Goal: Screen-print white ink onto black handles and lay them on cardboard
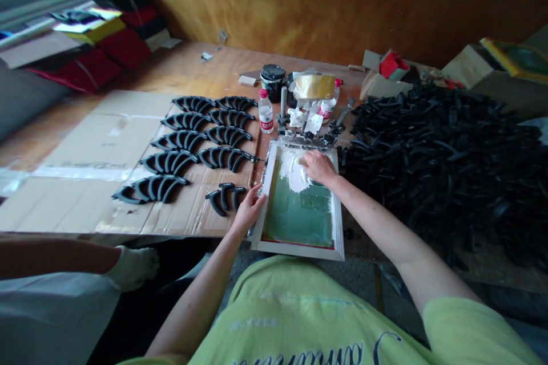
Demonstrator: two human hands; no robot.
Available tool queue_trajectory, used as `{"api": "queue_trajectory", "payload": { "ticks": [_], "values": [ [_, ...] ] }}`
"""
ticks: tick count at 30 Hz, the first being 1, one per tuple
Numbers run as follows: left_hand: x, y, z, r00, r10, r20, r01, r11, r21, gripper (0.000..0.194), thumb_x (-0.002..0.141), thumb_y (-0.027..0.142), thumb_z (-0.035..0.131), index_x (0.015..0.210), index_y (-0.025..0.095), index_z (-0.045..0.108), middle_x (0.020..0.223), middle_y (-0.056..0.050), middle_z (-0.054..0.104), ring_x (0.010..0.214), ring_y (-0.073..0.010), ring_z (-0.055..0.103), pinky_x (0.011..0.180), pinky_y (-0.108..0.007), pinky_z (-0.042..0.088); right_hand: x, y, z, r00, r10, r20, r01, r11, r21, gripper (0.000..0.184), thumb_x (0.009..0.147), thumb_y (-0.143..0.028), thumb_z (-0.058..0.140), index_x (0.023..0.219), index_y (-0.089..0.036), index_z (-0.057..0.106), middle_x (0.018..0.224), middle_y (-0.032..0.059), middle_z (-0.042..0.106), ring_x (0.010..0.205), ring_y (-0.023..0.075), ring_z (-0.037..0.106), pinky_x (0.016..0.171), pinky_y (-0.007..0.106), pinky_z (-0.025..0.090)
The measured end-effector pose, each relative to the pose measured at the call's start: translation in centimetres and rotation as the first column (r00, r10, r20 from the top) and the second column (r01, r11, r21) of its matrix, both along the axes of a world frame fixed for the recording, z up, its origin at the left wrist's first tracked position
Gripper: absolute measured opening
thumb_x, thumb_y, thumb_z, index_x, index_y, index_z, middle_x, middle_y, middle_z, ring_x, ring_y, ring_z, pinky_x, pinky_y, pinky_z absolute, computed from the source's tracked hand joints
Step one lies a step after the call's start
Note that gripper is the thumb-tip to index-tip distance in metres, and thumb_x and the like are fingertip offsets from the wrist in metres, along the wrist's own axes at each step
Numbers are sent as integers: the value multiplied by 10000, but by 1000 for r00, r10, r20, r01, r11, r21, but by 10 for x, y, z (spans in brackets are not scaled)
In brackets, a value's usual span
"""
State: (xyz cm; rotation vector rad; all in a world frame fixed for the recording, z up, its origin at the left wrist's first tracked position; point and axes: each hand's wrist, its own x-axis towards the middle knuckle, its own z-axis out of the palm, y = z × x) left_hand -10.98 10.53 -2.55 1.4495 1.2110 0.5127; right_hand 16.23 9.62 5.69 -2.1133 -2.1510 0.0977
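A screen printing frame [341,228] with green mesh lies in front of me, and thick white ink [298,175] is spread over its upper part. My right hand [319,167] is closed over the ink, its fingers bent around something that the hand mostly hides. At the frame's left edge, my left hand [249,209] grips the rim with thumb and fingers. Just left of that hand, a few curved black pieces [223,199] lie on the cardboard. A metal clamp fixture [306,140] stands at the frame's far end.
Rows of curved black pieces [171,161] cover part of the cardboard [77,182]. A large black heap [445,165] lies right. Behind the frame stand a plastic bottle [265,114], a dark tub [273,82] and a yellow block [314,86]. A co-worker's gloved hand [135,268] is lower left.
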Motion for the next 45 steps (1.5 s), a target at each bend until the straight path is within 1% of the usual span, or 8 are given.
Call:
{"api": "queue_trajectory", "payload": {
  "ticks": [6,16,26,31,33,37,42,45],
  "values": [
    [1,-1,-2,999,36,34,-35,999,-23,580,817,527,574,1310,224,538,834,-24,673,702,-157,607,626,-240,456,-1,-39,6,917,393,-73,-395,918,-24,138,751,-58,528,818,-156,599,833,76,621,860,215,534,750,303,391],
    [3,-3,21,996,44,71,-38,996,-78,617,796,529,589,1322,215,520,793,-11,659,641,-149,595,556,-227,438,-11,-58,-6,958,271,-95,-260,959,112,122,816,-100,543,896,-138,627,910,102,634,940,230,541,821,324,430],
    [4,7,107,985,37,170,-39,999,7,553,793,584,579,1161,176,648,847,-35,670,709,-161,589,575,-232,439,65,18,43,942,-254,-219,297,934,198,553,803,-348,653,1331,-271,506,966,49,694,855,228,631,772,332,471],
    [36,40,149,894,48,445,-119,984,132,508,813,614,527,1057,188,659,967,-47,675,814,-155,622,684,-249,488,120,-29,14,767,-532,-358,616,768,178,266,849,-253,510,1076,-175,625,871,79,690,814,225,628,767,334,464],
    [51,52,154,853,75,517,-151,983,107,509,828,600,512,1106,188,624,894,-42,673,756,-138,629,650,-241,491,111,-49,-11,757,-540,-367,604,794,78,206,850,-259,520,988,-155,634,862,87,684,816,223,625,769,334,463],
    [66,45,138,814,212,541,-261,965,15,504,878,583,446,1184,197,554,845,-27,663,675,-104,608,576,-199,467,62,-64,-48,928,-217,-303,229,973,5,312,797,-269,661,1092,-177,612,1025,90,662,976,224,582,868,353,435],
    [68,-22,82,950,4,311,120,918,-379,631,791,659,536,1166,154,565,962,-116,700,743,-183,649,537,-244,474,-1,-74,-36,972,-127,-196,144,987,75,130,837,-246,641,953,-187,647,965,84,612,980,232,516,889,371,415],
    [62,-50,57,954,61,292,106,846,-522,667,752,688,557,1147,151,565,976,-121,697,822,-223,669,568,-276,503,-49,-93,-21,980,28,-199,13,980,200,144,906,-277,549,961,-192,652,952,88,605,981,227,502,886,357,411]
  ]
}}
